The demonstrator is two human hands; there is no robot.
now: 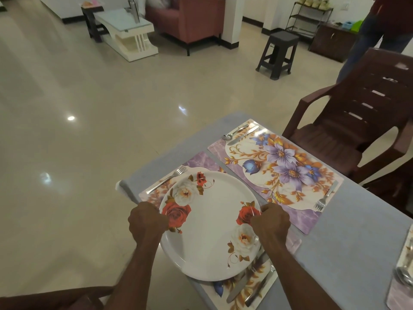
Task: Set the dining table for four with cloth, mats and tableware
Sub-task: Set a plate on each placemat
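Over the near mat (196, 162) on the counter (348, 242), a white plate (210, 229) printed with red and white roses is held by both hands. The left hand (147, 222) grips the plate's left rim with its fingers curled round the edge; the right hand (271, 222) clamps the right rim in the same way, thumb on top. Whether the plate rests on the mat or is just above it cannot be told; its near edge reaches out past the counter's edge.

Left of the plate, a fork (167, 179) lies on the near mat, close to the rim. Below the plate, nearer the person, a knife (240, 288) and another piece of steel cutlery (260, 287) lie side by side on the same mat, partly hidden by the right forearm.

A grey cloth (156, 166) covers the counter. Beyond the plate and to its right lies a second flowered mat (283, 166), with a spoon (234, 133) and knife (243, 135) at its far end and a fork (325, 198) at its end closer to the plate. Far right of the plate, at the picture's edge, a third mat (402, 287) shows with a spoon (405, 276) on it.

Past the second mat stands a brown plastic chair (357, 117). Well beyond the plate, on the tiled floor (89, 108), stands a dark stool (279, 54).
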